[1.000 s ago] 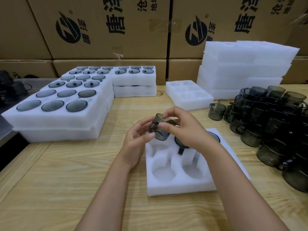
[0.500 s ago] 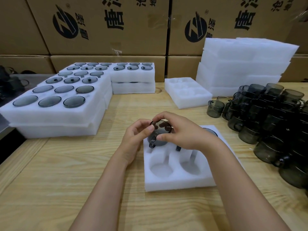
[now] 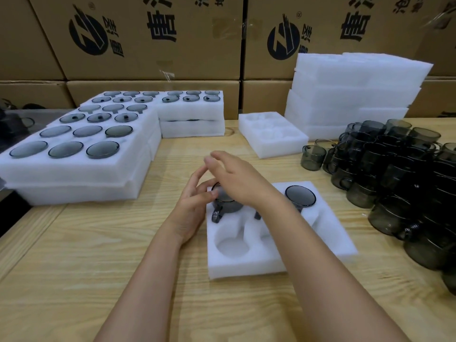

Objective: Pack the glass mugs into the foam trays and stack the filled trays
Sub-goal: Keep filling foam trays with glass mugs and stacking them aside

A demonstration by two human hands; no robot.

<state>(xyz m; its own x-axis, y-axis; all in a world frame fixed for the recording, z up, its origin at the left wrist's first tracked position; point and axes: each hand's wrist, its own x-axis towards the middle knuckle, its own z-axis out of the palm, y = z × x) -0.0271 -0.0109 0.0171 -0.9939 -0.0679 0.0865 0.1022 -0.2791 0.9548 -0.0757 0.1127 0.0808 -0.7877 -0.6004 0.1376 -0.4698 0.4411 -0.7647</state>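
The left hand (image 3: 192,208) rests loose fingers on the mug (image 3: 225,205), likely to steady it in its foam tray (image 3: 246,262) hole, while the right hand (image 3: 237,178) hovers flat and open above, holding nothing.

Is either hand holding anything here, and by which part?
The right hand holds nothing. The left hand touches the rim of the mug seated in the foam tray; whether it grips cannot be told.

Your right grip (image 3: 237,178) covers most of the mug (image 3: 227,206) in the tray (image 3: 246,265), its fingertips (image 3: 214,156) blurred. Your forearm (image 3: 308,243) hides the next pocket; only a handle (image 3: 257,215) shows. The mug pile (image 3: 394,174) runs off the right edge; dark shapes (image 3: 14,122) far left stay unreadable.
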